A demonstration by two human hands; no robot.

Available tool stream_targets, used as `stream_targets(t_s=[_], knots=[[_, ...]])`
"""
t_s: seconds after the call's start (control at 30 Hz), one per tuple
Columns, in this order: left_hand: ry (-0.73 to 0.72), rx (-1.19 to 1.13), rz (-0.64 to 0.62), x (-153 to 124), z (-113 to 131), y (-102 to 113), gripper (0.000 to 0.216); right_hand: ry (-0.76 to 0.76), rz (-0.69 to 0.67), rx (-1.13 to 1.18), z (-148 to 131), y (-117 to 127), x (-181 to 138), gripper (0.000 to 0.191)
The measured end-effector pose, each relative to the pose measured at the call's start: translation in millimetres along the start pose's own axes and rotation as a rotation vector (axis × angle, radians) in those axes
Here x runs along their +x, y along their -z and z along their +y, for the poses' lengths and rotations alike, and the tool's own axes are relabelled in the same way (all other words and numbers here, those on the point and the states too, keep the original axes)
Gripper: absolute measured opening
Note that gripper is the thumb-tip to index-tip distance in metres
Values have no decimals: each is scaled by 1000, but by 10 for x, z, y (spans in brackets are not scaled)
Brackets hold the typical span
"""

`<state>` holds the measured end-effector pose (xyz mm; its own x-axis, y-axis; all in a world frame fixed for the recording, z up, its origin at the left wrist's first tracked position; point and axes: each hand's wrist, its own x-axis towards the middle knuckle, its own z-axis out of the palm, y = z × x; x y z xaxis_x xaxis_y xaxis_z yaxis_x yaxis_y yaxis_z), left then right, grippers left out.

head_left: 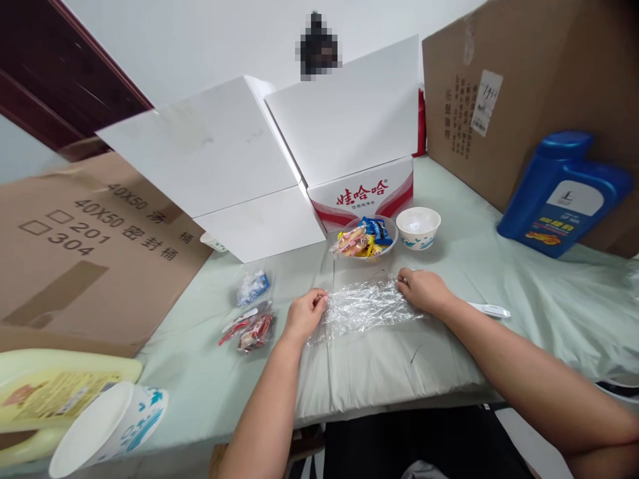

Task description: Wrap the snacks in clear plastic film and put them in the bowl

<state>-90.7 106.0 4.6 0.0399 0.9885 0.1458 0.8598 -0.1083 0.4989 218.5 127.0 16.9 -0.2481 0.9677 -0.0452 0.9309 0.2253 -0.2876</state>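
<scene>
Evidently both grips are pinched onto one thing: the left hand (304, 315) has thumb and fingertips closed on the left edge of a crinkled, clear sheet of plastic film (372, 307), while the right hand (423, 290) nips it near its upper right corner. Held at two far-apart points, the film stays spread between them rather than bunching, which is probably why the hands are set so wide. It lies at the centre of the frame, low over the pale green, cloth-covered tabletop (362, 369).

Just above it in the frame sits a round, clear plastic bowl (393, 243) heaped with bright wrapped snacks (355, 241); the bowl presumably keeps those loose packets together. Just beside it, to the right, stands an upright white paper bowl with a blue-green pattern (418, 242). A slim white plastic-handled tool (492, 310) lies right of the right hand, partly hidden by the forearm. Left of the left hand rest a blue-and-clear packet (253, 288) and some red-and-clear packets (254, 331), apart from the film, so its area stays uncluttered.

Farther out, a white cardboard carton with red lettering (360, 197) stands behind the bowls, and a blue plastic jug (564, 193) stands at the right.
</scene>
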Motion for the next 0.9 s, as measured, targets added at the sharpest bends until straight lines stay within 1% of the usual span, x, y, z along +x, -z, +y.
stream_targets(t_s=[0.07,0.13,0.27,0.37,0.43,0.5,0.63,0.77,0.9], knots=[[19,63,-31,-3,16,15,23,-11,4,-4,-2,-6,0,26],[34,107,-40,-6,40,24,22,-5,35,3,-2,-13,1,26],[52,123,-51,-10,74,20,25,-37,110,7,9,-32,22,29],[52,118,-61,-5,70,11,25,-90,100,-29,20,-55,50,30],[57,105,-41,1,58,10,24,-106,89,-47,24,-68,64,28],[74,95,6,8,49,17,22,-116,85,-54,26,-76,69,26],[148,120,83,22,40,38,19,-122,76,-61,33,-74,65,26],[206,161,87,45,30,25,17,-121,71,-74,34,-60,59,28],[235,186,88,66,21,-5,16,-141,69,-75,26,-39,53,30]])
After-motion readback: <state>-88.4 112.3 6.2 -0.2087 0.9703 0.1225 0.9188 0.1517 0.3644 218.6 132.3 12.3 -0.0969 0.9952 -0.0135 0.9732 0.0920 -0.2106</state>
